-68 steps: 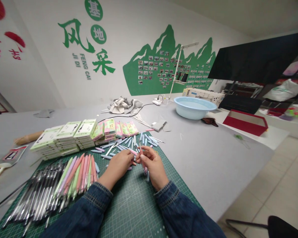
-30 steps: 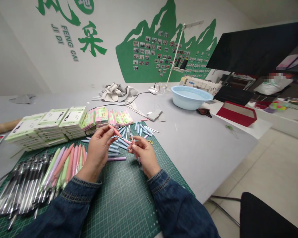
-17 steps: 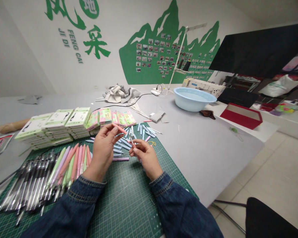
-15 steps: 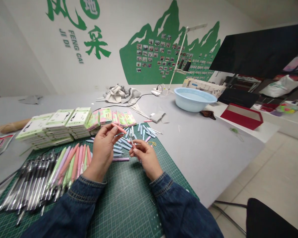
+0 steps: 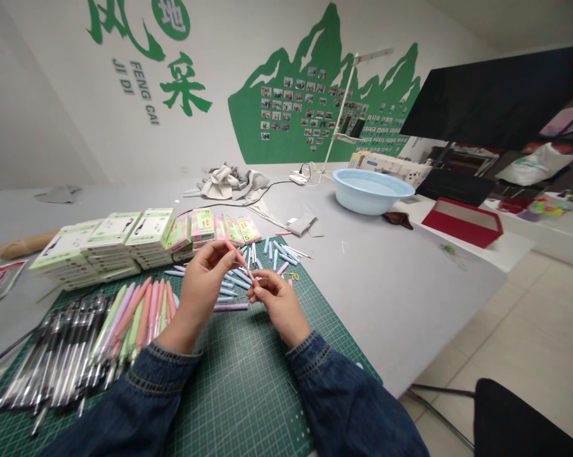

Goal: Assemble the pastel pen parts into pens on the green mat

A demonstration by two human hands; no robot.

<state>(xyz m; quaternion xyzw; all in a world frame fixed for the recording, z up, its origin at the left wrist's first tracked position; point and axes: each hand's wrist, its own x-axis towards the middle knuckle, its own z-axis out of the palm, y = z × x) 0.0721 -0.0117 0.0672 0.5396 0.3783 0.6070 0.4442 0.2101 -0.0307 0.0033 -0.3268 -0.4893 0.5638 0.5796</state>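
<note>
My left hand (image 5: 201, 289) pinches a coral-pink pen barrel (image 5: 239, 256) above the mat, tilted down to the right. A thin pale pen refill (image 5: 251, 274) is pinched in my right hand (image 5: 283, 306), its upper end at the barrel's lower end; whether it sits inside I cannot tell. Behind both hands, blue pen parts (image 5: 241, 277) and refills lie loose on the green cutting mat (image 5: 239, 381). Left of my left hand is a row of pink, green and purple pens (image 5: 141, 311), beside many clear pens with black grips (image 5: 62, 349).
Stacked white-green boxes (image 5: 110, 231) and pink-green boxes (image 5: 203, 225) line the mat's far edge. Farther back are crumpled cloth (image 5: 227, 182), a black cable and a light blue basin (image 5: 372, 193). A red box (image 5: 462, 222) and a sewing machine (image 5: 386, 166) stand on the right.
The pink barrel has moved right and down and tilted more steeply, so its lower end now meets the refill. My hands are closer together.
</note>
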